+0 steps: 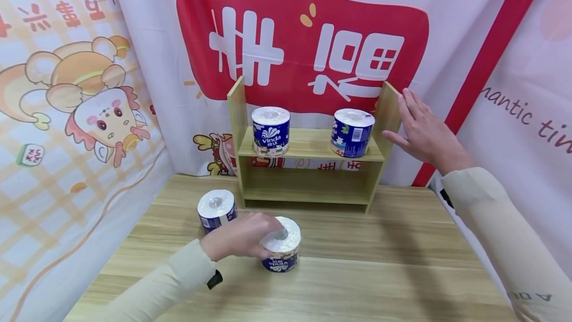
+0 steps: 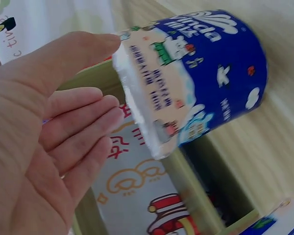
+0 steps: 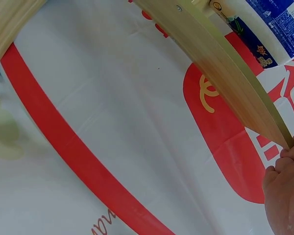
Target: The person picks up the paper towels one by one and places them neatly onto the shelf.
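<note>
My left hand [image 1: 243, 235] is at the white top of a blue-wrapped toilet paper roll [image 1: 281, 258] on the table. In the left wrist view, the thumb of that hand [image 2: 34, 132] lies right at the rim of the roll [image 2: 210, 73], and the other fingers are loosely extended beside it. At the wooden shelf's right side panel [image 1: 388, 113], my right hand [image 1: 424, 125] has its fingers straight and thumb spread. The right wrist view shows the fingertips of this hand [image 3: 289, 191] against the end of the panel [image 3: 235, 93].
Two more toilet paper rolls, one left [image 1: 271, 135] and one right [image 1: 353, 135], stand on the shelf's upper board [image 1: 308, 143]. Another roll [image 1: 216, 210] stands on the table [image 1: 357, 272] left of the shelf. Printed cloth [image 1: 152, 53] hangs behind and at both sides.
</note>
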`<state>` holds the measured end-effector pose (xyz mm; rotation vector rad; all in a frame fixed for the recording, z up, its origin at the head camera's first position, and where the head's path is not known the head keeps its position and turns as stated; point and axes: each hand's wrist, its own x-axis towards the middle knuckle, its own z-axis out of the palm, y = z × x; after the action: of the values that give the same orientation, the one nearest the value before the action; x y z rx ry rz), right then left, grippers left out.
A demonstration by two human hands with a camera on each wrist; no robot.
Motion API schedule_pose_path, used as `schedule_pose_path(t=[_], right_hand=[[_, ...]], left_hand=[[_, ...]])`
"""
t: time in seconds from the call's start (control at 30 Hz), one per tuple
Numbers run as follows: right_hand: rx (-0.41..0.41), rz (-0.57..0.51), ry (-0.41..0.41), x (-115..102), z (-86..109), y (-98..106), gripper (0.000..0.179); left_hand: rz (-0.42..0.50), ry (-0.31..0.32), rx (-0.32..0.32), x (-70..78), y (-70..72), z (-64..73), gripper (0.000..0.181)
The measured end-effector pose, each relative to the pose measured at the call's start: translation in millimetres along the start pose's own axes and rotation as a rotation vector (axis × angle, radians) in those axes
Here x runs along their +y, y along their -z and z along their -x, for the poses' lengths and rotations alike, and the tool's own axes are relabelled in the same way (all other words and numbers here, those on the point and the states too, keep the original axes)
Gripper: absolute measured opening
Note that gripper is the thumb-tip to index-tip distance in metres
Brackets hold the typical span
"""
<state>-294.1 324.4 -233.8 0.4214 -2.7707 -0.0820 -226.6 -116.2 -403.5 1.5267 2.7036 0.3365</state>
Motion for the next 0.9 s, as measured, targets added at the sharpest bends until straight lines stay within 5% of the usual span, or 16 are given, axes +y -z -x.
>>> schedule_pose_path(t=[0.37, 0.9], right_hand=[[0.012, -0.011, 0.004, -0.1, -1.3, -1.8, 0.103], [0.025, -0.014, -0.002, 0.1, -0.8, -3.6, 0.102]], left_hand=[[-0.042, 0.008, 0.091, -5.4, -26.5, 3.9, 0.047], [0.032, 0.039, 0.071, -13.3, -39.8, -5.2, 0.037]])
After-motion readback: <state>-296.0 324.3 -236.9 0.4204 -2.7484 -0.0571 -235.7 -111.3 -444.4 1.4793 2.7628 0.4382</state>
